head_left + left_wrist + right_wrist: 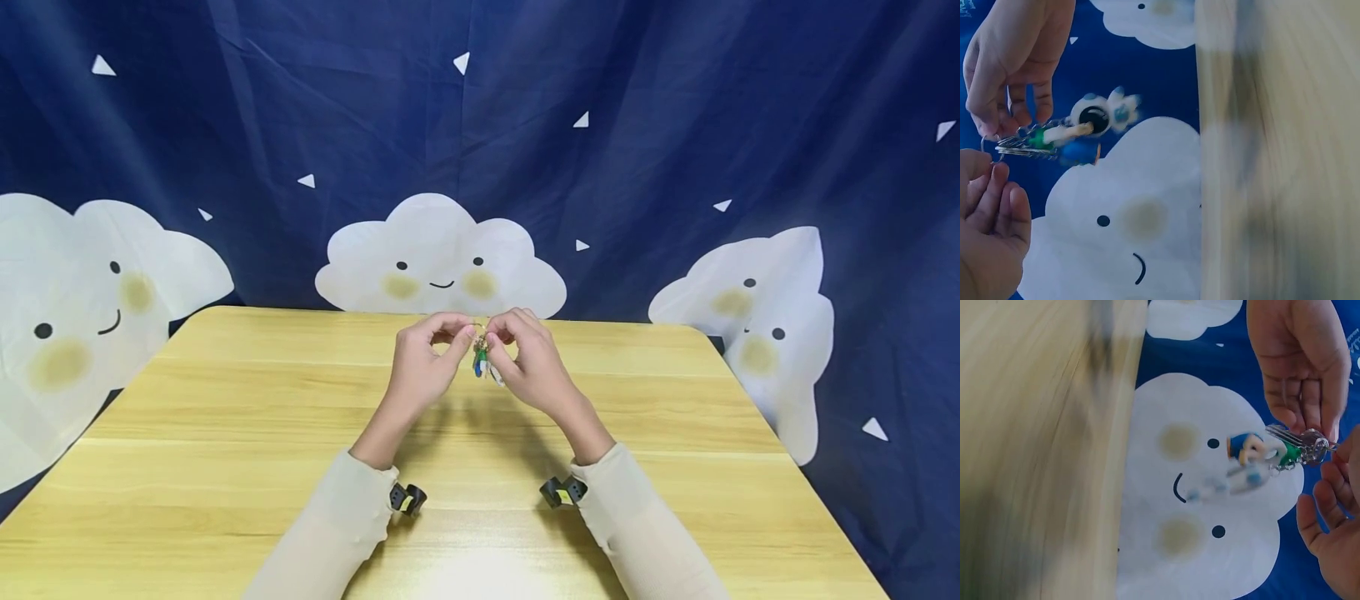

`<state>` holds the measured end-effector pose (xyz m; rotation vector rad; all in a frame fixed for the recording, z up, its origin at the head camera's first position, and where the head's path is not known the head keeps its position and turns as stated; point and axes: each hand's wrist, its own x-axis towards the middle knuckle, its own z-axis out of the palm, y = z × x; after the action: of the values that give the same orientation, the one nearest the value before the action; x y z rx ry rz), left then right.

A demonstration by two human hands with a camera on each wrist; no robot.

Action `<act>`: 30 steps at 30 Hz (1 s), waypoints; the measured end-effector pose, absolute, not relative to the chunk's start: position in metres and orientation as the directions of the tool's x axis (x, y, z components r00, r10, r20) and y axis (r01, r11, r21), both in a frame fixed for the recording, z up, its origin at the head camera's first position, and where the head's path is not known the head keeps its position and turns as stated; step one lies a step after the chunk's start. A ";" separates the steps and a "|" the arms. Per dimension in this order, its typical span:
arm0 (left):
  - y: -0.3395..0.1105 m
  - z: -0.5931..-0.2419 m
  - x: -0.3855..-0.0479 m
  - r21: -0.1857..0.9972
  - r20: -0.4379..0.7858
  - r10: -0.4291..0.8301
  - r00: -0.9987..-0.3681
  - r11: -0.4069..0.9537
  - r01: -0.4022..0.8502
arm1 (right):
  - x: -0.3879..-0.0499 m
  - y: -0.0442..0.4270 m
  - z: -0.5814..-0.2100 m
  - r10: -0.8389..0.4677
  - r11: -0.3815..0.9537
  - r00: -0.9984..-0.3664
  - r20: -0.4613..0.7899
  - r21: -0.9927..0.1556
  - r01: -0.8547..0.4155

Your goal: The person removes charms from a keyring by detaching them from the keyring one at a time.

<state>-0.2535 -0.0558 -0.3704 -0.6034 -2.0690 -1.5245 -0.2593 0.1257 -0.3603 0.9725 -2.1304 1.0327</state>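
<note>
Above the far part of the table, both hands meet at a bunch of keychains (481,360). My left hand (425,364) pinches one side of a thin metal key ring (987,145) between thumb and fingertips. Opposite it, my right hand (531,360) pinches the other side. From the key ring hang several silver rings (1315,445) and short chains. Their charms dangle free: a white astronaut figure (1092,117) with a black visor, and a blue and green charm (1079,152). The charms are blurred. Fingertips partly hide the key ring.
A light wood table (247,467) lies under both arms. Behind it hangs a dark blue curtain (375,108) with smiling white clouds and small white triangles. Each wrist wears a small black camera (408,499).
</note>
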 end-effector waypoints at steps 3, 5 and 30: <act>-0.057 -0.370 -0.254 0.666 0.679 0.092 -0.729 0.341 0.663 | -0.258 0.127 -0.359 -0.381 0.444 -0.570 0.728 -0.396 -0.804; -0.058 -0.369 -0.254 0.627 0.699 0.111 -0.706 0.381 0.680 | -0.257 0.127 -0.359 -0.381 0.448 -0.580 0.720 -0.405 -0.797; -0.053 -0.367 -0.252 0.755 0.621 0.028 -0.783 0.247 0.607 | -0.256 0.125 -0.356 -0.374 0.446 -0.569 0.732 -0.395 -0.803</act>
<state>-0.2520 -0.0532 -0.3668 -0.5768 -2.0362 -1.5660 -0.2563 0.1253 -0.3564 0.9823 -2.1446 1.0083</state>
